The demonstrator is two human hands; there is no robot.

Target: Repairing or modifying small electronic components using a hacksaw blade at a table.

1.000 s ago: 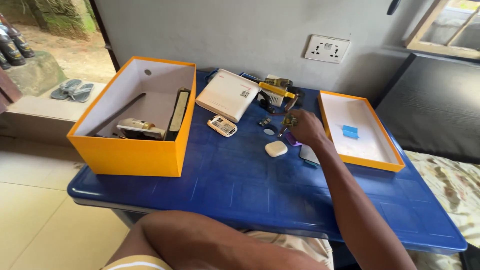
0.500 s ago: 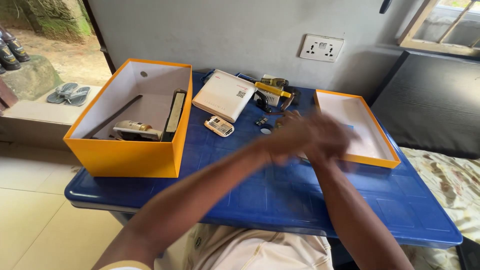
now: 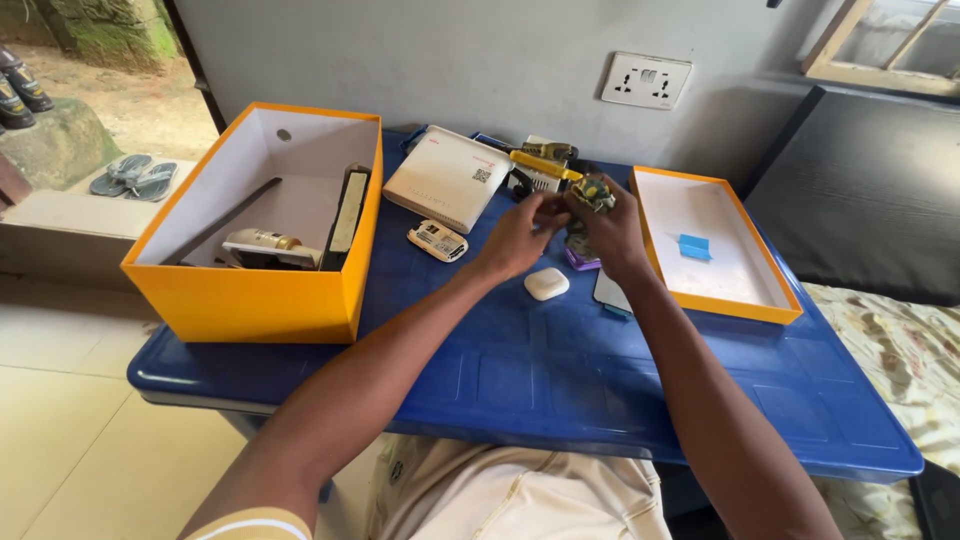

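Observation:
Both my hands meet above the middle of the blue plastic table. My right hand grips a small greenish-yellow object, held up off the table. My left hand reaches in from the left, its fingertips touching or almost touching that object. Below the hands lie a white earbud case, a small purple item and a dark phone-like slab, partly hidden by my right wrist.
An open orange box with a bottle and dark flat items stands at the left. Its orange lid lies at the right, a blue scrap inside. A white router, a small white device and yellow-handled tools sit near the wall.
My left arm has come up from my lap and reached over the table to join my right hand. The right hand has lifted the small object slightly.

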